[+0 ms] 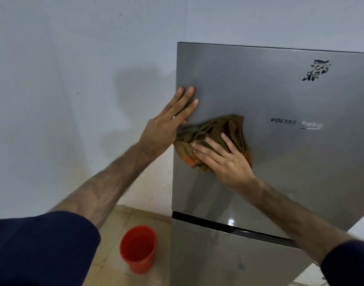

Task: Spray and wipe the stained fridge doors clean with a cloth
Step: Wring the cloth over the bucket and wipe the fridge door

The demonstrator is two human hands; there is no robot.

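Observation:
The grey upper fridge door (pixel 280 162) fills the right of the view, with a brand name at mid right and a torn black sticker remnant (pixel 316 70) near its top right. My right hand (pixel 224 159) presses a crumpled brown-and-orange cloth (pixel 216 129) flat against the door's left half. My left hand (pixel 168 122) lies flat with fingers spread on the door's left edge, touching the cloth's left end. The lower fridge door (pixel 228 259) shows dull smears below a dark gap.
A red bucket (pixel 138 248) holding water stands on the beige tiled floor (pixel 113 228) just left of the fridge base. A pale wall (pixel 74 79) runs behind and to the left, with small dark specks near the floor.

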